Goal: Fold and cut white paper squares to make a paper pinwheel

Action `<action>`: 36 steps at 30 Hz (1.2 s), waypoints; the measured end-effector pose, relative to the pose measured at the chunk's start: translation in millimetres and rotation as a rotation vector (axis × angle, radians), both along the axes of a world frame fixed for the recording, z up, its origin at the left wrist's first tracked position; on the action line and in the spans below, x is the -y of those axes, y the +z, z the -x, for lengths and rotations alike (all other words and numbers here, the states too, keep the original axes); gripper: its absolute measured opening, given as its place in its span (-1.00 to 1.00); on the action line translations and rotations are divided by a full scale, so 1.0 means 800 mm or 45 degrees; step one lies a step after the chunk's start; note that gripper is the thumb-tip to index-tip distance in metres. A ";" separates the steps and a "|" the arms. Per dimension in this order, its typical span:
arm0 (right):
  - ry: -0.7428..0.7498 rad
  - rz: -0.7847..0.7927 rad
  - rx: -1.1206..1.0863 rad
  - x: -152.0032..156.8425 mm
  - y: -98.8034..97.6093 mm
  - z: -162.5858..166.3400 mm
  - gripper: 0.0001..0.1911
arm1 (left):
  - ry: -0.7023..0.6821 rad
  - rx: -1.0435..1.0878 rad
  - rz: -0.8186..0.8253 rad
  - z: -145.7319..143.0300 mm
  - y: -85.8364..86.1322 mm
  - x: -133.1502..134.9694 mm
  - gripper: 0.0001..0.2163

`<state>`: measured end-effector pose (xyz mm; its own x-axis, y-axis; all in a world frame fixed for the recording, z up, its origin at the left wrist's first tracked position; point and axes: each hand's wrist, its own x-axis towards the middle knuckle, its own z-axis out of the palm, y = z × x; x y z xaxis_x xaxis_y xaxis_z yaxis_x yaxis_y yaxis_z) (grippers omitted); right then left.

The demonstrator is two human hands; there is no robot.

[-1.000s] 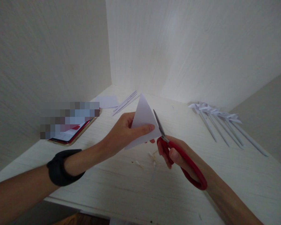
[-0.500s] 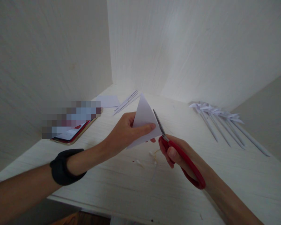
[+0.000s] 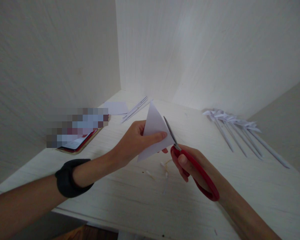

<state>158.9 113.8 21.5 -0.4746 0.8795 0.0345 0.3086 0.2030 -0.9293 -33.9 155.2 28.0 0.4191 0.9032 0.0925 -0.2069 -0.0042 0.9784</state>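
My left hand [image 3: 142,138] pinches a folded white triangle of paper [image 3: 153,121], thumb on its face and fingers behind. Its point is turned up and away from me. My right hand [image 3: 186,163] holds a pair of scissors [image 3: 200,171] with red handles, the fingers in the loops. The metal blades lie along the paper's right edge, near its lower right corner. Whether they have cut into it I cannot tell. Below the hands, several cotton swabs [image 3: 163,165] lie on the white tabletop [image 3: 130,196].
A phone [image 3: 78,141], partly blurred out, lies at the left. Behind it are a flat white paper [image 3: 116,107] and thin paper strips [image 3: 135,109]. At the right, several rolled paper sticks with folded tops [image 3: 236,130] lie by the wall. White panels enclose the back and sides.
Both hands, the paper and the scissors stay almost in place. The whole view has shifted very slightly, and the grip of each hand looks the same.
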 end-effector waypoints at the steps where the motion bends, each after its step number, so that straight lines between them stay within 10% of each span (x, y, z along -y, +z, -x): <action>1: -0.003 0.001 0.009 0.000 0.000 0.000 -0.42 | -0.004 0.006 0.000 0.000 0.000 0.000 -0.82; 36: -0.042 0.108 -0.004 -0.001 0.002 0.002 -0.40 | 0.113 0.103 0.020 -0.002 -0.002 -0.004 -0.84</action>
